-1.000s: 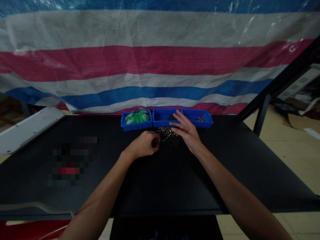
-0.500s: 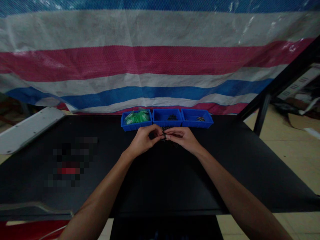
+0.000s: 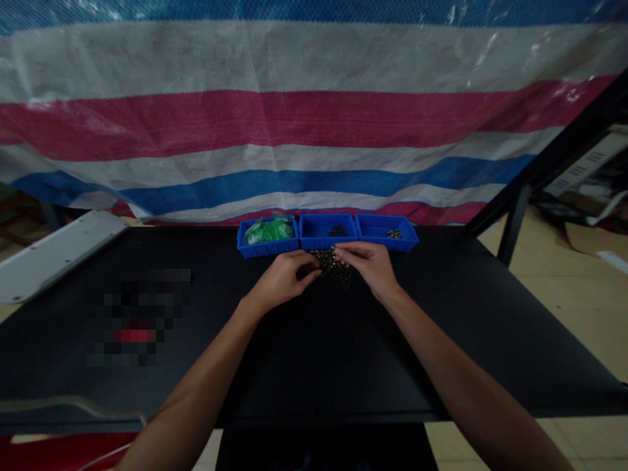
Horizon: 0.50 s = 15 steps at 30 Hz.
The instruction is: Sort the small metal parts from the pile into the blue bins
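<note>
A heap of small dark and brassy metal pieces (image 3: 333, 263) lies on the black table between my hands, too small to tell their kind. My left hand (image 3: 283, 280) rests at the heap's left edge, fingers curved, with a gap between thumb and fingertips. Over the heap's right side, my right hand (image 3: 371, 267) has thumb and forefinger pinched together; whatever they hold is too small to make out. Just behind the heap stands the middle blue bin (image 3: 314, 227), with some dark small parts (image 3: 338, 231) inside.
The left blue bin (image 3: 267, 248) holds green and clear plastic bags (image 3: 272, 229). Brassy small parts (image 3: 393, 233) lie in the right blue bin (image 3: 390, 244). A white panel (image 3: 61, 252) sits at the table's left. Behind hangs a striped tarp (image 3: 294, 118); a black post (image 3: 514, 226) rises at right.
My hands, which met over the heap, have drawn apart. The right one moved slightly right and up, the left thumb and fingers parted, and more of the heap shows.
</note>
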Tool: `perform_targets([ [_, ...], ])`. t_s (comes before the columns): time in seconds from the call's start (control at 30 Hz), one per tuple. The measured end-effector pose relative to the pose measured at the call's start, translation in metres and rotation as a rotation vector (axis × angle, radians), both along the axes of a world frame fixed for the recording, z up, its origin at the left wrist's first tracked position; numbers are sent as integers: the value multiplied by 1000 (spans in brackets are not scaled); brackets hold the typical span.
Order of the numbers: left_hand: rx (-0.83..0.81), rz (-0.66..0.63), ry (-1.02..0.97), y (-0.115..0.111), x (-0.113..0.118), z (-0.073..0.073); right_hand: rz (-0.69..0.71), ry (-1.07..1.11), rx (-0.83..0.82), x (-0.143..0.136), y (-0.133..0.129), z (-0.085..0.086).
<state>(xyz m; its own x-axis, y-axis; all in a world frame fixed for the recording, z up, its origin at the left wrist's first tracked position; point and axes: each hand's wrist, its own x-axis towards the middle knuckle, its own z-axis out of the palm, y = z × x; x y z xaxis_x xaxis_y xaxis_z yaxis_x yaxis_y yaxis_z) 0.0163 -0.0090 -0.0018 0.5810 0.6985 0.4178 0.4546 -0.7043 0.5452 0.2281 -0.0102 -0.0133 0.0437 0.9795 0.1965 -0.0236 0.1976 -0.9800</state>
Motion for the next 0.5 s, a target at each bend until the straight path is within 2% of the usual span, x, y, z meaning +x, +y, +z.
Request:
perform_targets([
  [0.1,12,-14,135,3,0,-11,-301,16,93,6,7,-5],
  [0.2,13,-6,201,5,1,-18,-466,60,121,13,12,-9],
  [0.33,1,3,213,5,3,-20,-459,76,97,16,13,-9],
  [0.5,-10,31,100,6,4,-16,-303,18,39,9,7,-2],
])
